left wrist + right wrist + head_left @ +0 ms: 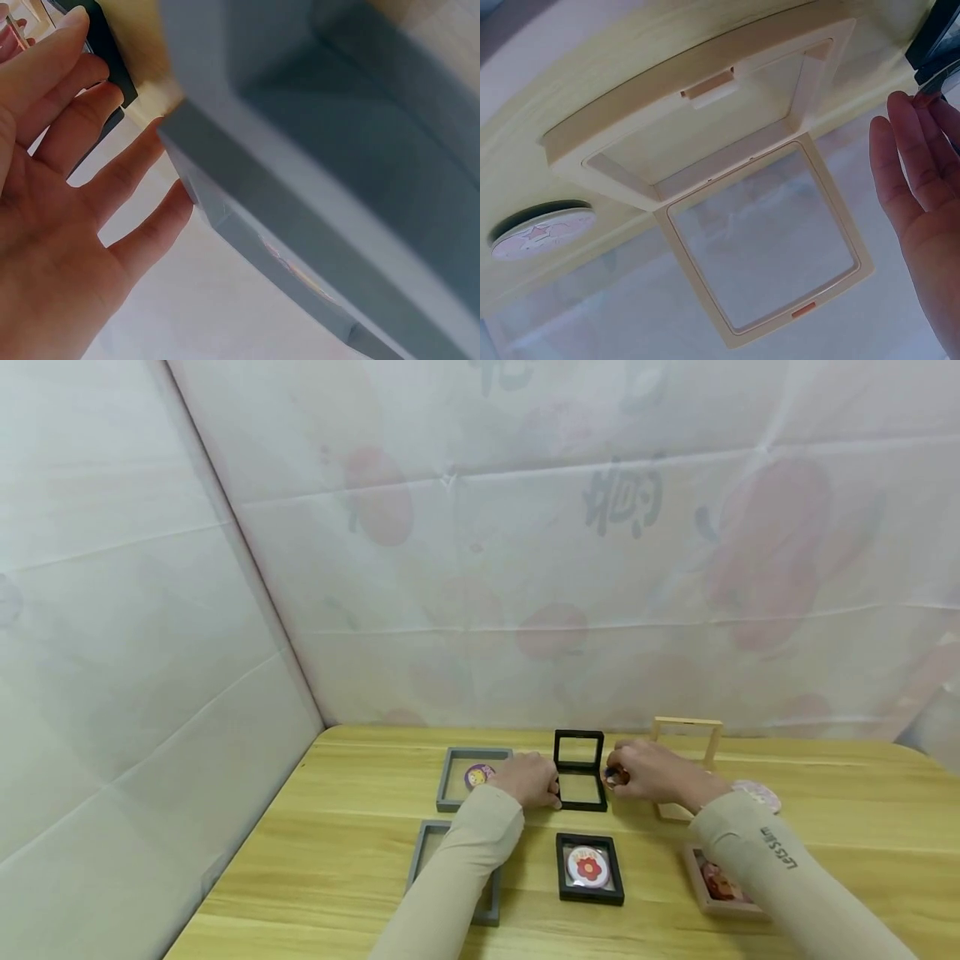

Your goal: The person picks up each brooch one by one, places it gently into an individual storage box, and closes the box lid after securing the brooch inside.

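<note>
A small black display frame [580,807] stands unfolded in the head view, its lid [579,732] upright behind its base. My left hand [528,779] grips the left edge of the base, thumb and forefingers at the black rim. In the left wrist view its two outer fingers [154,229] stretch to the side of a grey frame [217,146]. Right of the black frame, my right hand [654,772] pinches a small round badge [613,777], mostly hidden by the fingers. Only a sliver of the badge [939,86] shows in the right wrist view.
A grey frame [443,785] holds a purple badge [478,776]; another grey frame [489,917] lies nearer. In front sits a shut black frame [618,868] with a flower badge. Rightward are an unfolded cream frame [688,721], a pale badge [759,795] and a pinkish frame [699,885].
</note>
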`<control>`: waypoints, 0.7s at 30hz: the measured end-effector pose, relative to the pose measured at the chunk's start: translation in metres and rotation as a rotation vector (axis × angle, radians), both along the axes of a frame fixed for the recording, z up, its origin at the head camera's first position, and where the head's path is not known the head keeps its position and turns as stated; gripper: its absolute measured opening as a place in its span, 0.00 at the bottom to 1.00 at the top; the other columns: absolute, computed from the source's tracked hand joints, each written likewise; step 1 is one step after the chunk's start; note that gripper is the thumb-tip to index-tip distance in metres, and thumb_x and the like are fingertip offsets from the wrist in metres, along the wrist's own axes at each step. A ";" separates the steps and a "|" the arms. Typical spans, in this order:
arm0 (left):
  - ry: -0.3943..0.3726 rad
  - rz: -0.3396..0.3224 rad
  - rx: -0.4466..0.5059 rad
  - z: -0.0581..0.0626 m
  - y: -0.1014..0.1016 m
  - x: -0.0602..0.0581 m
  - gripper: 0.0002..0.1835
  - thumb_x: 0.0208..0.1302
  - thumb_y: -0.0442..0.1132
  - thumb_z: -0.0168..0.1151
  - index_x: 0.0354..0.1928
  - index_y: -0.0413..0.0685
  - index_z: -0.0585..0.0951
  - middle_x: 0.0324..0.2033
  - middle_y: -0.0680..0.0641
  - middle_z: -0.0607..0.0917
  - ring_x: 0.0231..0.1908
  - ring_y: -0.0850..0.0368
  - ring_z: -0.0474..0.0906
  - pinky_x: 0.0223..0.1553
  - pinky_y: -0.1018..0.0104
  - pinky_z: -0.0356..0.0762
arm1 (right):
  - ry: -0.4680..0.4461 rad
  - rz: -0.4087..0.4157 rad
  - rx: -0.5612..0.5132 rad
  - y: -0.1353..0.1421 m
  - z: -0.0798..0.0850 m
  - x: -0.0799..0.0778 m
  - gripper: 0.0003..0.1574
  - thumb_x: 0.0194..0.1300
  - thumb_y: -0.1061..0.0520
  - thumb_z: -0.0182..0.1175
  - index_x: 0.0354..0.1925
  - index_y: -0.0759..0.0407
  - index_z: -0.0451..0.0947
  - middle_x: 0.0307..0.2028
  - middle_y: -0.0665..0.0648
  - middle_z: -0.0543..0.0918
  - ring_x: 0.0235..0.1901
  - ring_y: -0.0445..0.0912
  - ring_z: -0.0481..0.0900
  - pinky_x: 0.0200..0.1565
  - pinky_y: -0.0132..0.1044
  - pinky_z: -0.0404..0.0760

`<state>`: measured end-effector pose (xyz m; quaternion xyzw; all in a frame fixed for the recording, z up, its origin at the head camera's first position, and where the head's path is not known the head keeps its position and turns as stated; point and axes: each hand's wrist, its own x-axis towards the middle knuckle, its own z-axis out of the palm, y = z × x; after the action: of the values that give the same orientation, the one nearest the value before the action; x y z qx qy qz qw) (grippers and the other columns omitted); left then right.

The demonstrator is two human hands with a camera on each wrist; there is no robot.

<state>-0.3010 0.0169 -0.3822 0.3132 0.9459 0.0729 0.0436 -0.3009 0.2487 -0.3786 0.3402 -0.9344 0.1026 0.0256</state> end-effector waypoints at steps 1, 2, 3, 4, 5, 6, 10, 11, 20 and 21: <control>-0.002 -0.003 0.001 0.000 0.000 0.000 0.06 0.62 0.45 0.74 0.33 0.52 0.88 0.29 0.57 0.86 0.28 0.65 0.80 0.34 0.70 0.79 | 0.005 0.004 0.000 0.000 0.000 0.000 0.06 0.56 0.62 0.69 0.34 0.62 0.82 0.29 0.50 0.76 0.26 0.39 0.67 0.28 0.34 0.70; 0.002 -0.005 -0.002 0.000 0.001 0.000 0.06 0.62 0.45 0.74 0.34 0.52 0.88 0.29 0.57 0.86 0.28 0.65 0.80 0.35 0.70 0.79 | 0.009 0.008 -0.001 0.000 0.000 0.000 0.06 0.55 0.62 0.69 0.33 0.62 0.82 0.29 0.50 0.76 0.26 0.39 0.67 0.28 0.33 0.69; 0.008 -0.007 -0.005 0.000 0.001 0.000 0.06 0.62 0.45 0.74 0.34 0.52 0.88 0.29 0.57 0.86 0.28 0.65 0.80 0.35 0.71 0.79 | 0.016 0.012 -0.003 0.000 0.000 0.000 0.06 0.55 0.62 0.69 0.33 0.62 0.82 0.28 0.50 0.75 0.26 0.39 0.67 0.27 0.33 0.69; 0.013 -0.010 -0.007 0.000 0.001 0.000 0.06 0.62 0.45 0.74 0.34 0.52 0.88 0.29 0.57 0.86 0.28 0.66 0.80 0.34 0.71 0.79 | 0.021 0.014 -0.005 0.000 0.000 0.000 0.06 0.55 0.62 0.69 0.32 0.61 0.82 0.28 0.50 0.75 0.26 0.39 0.66 0.27 0.33 0.69; 0.020 -0.014 -0.011 0.000 0.002 0.000 0.06 0.62 0.45 0.74 0.34 0.52 0.88 0.29 0.57 0.86 0.28 0.66 0.80 0.34 0.71 0.79 | 0.025 0.013 -0.008 -0.001 0.000 0.000 0.06 0.55 0.62 0.69 0.32 0.61 0.82 0.28 0.49 0.75 0.25 0.39 0.66 0.27 0.33 0.69; 0.025 -0.018 -0.014 0.000 0.002 -0.001 0.06 0.62 0.45 0.74 0.33 0.53 0.88 0.28 0.57 0.86 0.28 0.66 0.80 0.33 0.71 0.78 | 0.028 0.014 -0.009 -0.001 0.000 0.000 0.05 0.55 0.62 0.69 0.32 0.61 0.82 0.28 0.49 0.75 0.25 0.39 0.66 0.27 0.33 0.68; 0.033 -0.028 -0.025 0.000 0.003 -0.001 0.09 0.63 0.47 0.73 0.29 0.53 0.86 0.24 0.58 0.83 0.24 0.67 0.75 0.29 0.71 0.74 | 0.019 0.021 -0.022 -0.004 0.000 -0.001 0.04 0.56 0.62 0.69 0.30 0.59 0.81 0.27 0.49 0.74 0.25 0.38 0.65 0.27 0.33 0.68; 0.038 -0.029 -0.029 0.000 0.003 -0.001 0.09 0.63 0.47 0.73 0.28 0.53 0.85 0.23 0.58 0.82 0.24 0.67 0.74 0.29 0.72 0.73 | 0.016 0.024 -0.027 -0.004 0.000 -0.001 0.05 0.56 0.62 0.69 0.29 0.59 0.81 0.26 0.49 0.73 0.25 0.38 0.65 0.27 0.33 0.67; 0.034 -0.025 -0.033 0.000 0.003 0.000 0.12 0.63 0.47 0.73 0.26 0.53 0.83 0.20 0.59 0.78 0.22 0.68 0.70 0.27 0.73 0.68 | 0.017 0.058 -0.046 -0.012 -0.001 -0.003 0.07 0.55 0.63 0.68 0.26 0.56 0.78 0.24 0.47 0.71 0.24 0.38 0.65 0.27 0.32 0.66; 0.035 -0.027 -0.033 -0.001 0.003 0.000 0.12 0.63 0.46 0.73 0.25 0.53 0.82 0.19 0.59 0.77 0.21 0.67 0.68 0.27 0.73 0.67 | 0.018 0.057 -0.046 -0.013 -0.001 -0.003 0.07 0.55 0.63 0.68 0.26 0.56 0.78 0.24 0.47 0.71 0.24 0.38 0.65 0.26 0.32 0.67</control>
<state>-0.3010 0.0199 -0.3827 0.3266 0.9432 0.0513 0.0330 -0.3041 0.2357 -0.3792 0.3671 -0.9214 0.1215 0.0390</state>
